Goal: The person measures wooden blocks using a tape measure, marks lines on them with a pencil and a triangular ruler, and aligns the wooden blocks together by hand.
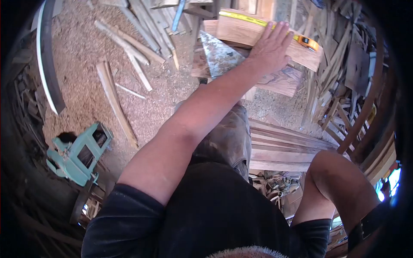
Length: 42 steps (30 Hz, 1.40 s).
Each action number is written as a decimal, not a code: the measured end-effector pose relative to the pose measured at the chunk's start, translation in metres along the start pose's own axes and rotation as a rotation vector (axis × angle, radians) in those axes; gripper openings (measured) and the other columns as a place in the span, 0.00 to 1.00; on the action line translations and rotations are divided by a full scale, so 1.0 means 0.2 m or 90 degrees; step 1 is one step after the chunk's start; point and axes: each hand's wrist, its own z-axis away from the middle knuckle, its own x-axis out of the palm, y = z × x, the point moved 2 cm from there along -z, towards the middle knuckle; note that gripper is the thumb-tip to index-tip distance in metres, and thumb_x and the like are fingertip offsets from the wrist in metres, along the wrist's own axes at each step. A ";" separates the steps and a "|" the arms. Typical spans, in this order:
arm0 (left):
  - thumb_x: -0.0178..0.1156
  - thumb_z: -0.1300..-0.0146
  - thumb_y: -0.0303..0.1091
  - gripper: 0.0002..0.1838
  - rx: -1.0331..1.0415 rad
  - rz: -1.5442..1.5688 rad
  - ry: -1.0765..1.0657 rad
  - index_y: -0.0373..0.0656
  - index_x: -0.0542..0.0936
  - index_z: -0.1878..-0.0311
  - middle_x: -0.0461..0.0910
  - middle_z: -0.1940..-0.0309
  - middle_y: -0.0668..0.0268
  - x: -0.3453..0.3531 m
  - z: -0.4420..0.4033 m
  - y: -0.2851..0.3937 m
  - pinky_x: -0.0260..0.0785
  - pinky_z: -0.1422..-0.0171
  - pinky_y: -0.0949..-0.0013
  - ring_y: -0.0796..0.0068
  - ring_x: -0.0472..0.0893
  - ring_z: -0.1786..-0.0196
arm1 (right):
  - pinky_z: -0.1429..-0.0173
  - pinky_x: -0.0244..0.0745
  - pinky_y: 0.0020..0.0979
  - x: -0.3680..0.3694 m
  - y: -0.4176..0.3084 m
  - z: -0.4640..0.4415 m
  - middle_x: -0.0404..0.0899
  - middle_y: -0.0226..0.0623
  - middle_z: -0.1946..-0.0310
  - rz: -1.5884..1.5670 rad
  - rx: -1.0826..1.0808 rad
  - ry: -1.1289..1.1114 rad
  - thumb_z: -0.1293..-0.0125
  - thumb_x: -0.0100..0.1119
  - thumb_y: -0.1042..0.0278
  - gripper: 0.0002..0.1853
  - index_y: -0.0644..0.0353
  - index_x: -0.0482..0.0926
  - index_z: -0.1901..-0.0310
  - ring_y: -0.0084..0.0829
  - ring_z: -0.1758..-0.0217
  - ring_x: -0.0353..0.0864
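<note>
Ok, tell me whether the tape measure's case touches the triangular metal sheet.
Apart. The head view shows the left hand and bare wooden plank between the tape measure's case and the triangular metal sheet.

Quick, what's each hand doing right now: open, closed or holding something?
Left hand: open, fingers laid across the long yellow tape-measure blade on the flat brown wooden board.
Right hand: can't tell, it's out of view.

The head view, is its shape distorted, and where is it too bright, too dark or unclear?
Head view: fisheye-like bending, black corners; head view: white-blue glare at lower right, little detail in the dark shirt; head view: left hand and tape measure fairly clear, but its markings too small to read.
</note>
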 end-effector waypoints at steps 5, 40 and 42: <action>0.60 0.30 0.53 0.42 0.007 0.001 -0.006 0.39 0.62 0.20 0.52 0.16 0.49 0.00 -0.01 0.01 0.33 0.11 0.46 0.53 0.48 0.13 | 0.48 0.77 0.41 -0.07 -0.02 0.13 0.78 0.42 0.59 0.160 0.049 0.070 0.22 0.50 0.72 0.08 0.66 0.78 0.56 0.40 0.53 0.77; 0.66 0.33 0.54 0.47 0.000 0.012 -0.055 0.40 0.60 0.19 0.50 0.16 0.50 -0.02 -0.03 -0.01 0.35 0.10 0.46 0.54 0.47 0.13 | 0.27 0.66 0.49 0.90 -1.05 1.98 0.72 0.61 0.34 -0.052 1.085 -0.512 0.29 0.59 0.69 0.29 0.69 0.66 0.30 0.59 0.29 0.71; 0.66 0.33 0.54 0.47 0.001 0.005 -0.057 0.40 0.60 0.19 0.50 0.16 0.50 -0.02 -0.02 -0.01 0.35 0.10 0.47 0.54 0.47 0.13 | 0.26 0.66 0.49 0.89 -1.04 1.97 0.72 0.61 0.35 -0.051 1.087 -0.506 0.29 0.59 0.69 0.28 0.69 0.66 0.30 0.59 0.29 0.71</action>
